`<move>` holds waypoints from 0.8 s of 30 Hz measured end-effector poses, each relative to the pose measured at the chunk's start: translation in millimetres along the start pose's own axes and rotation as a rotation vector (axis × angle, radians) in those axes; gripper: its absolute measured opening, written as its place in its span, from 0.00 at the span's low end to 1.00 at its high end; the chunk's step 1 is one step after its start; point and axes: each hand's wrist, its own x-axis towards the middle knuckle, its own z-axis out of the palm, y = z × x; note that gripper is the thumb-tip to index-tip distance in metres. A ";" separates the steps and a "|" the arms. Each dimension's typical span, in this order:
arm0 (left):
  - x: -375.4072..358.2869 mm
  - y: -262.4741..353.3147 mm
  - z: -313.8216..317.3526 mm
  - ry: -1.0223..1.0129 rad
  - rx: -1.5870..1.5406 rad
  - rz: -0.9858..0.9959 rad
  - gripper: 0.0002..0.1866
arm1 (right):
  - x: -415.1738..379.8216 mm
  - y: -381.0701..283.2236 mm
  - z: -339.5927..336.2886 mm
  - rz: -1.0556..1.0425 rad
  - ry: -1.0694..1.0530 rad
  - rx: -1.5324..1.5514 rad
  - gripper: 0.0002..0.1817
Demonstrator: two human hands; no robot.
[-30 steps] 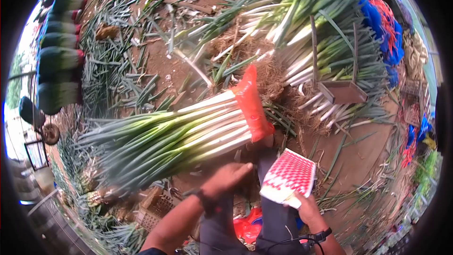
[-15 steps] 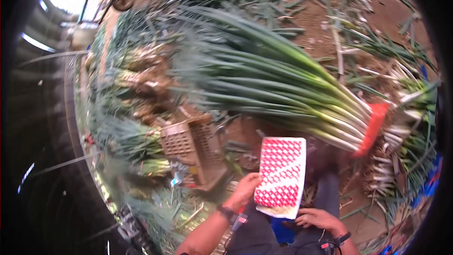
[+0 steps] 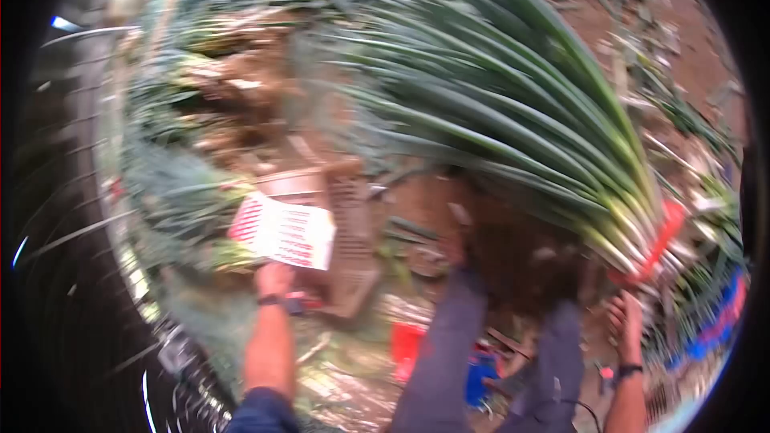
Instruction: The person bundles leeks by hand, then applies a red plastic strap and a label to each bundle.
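Note:
My left hand (image 3: 274,279) grips a white sheet with rows of red print (image 3: 282,232), which looks like a sheet of labels. It is held out to the left, over a beige plastic crate (image 3: 353,261). A large bunch of green onions (image 3: 521,104) lies across the ground in front of me, its white ends bound with red tape (image 3: 670,228). Just below the tape is my right hand (image 3: 627,317), fingers curled. Blur hides what they close on and whether they touch the bunch.
More bundled onions (image 3: 172,192) lie left of the crate, and root ends (image 3: 249,72) show behind them. Loose leaves cover the ground at the back. Between and beside my legs (image 3: 449,345) are a red object (image 3: 407,349) and a blue one (image 3: 481,377).
My left hand has carried the printed sheet from above my lap leftward to the crate. My right hand has left my lap for the taped end of the onion bunch. The view has shifted.

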 end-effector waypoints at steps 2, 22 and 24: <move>14.8 -35.7 64.3 0.136 -0.374 -0.232 0.12 | -33.3 -31.6 45.6 -0.080 0.127 -0.183 0.26; -31.3 250.8 -60.7 -0.056 -1.341 -0.464 0.22 | 130.8 -83.7 -37.3 -0.256 0.362 0.189 0.22; -32.5 263.8 -85.0 -0.143 -1.317 -0.425 0.23 | 126.6 -84.9 -37.0 -0.286 0.321 0.234 0.23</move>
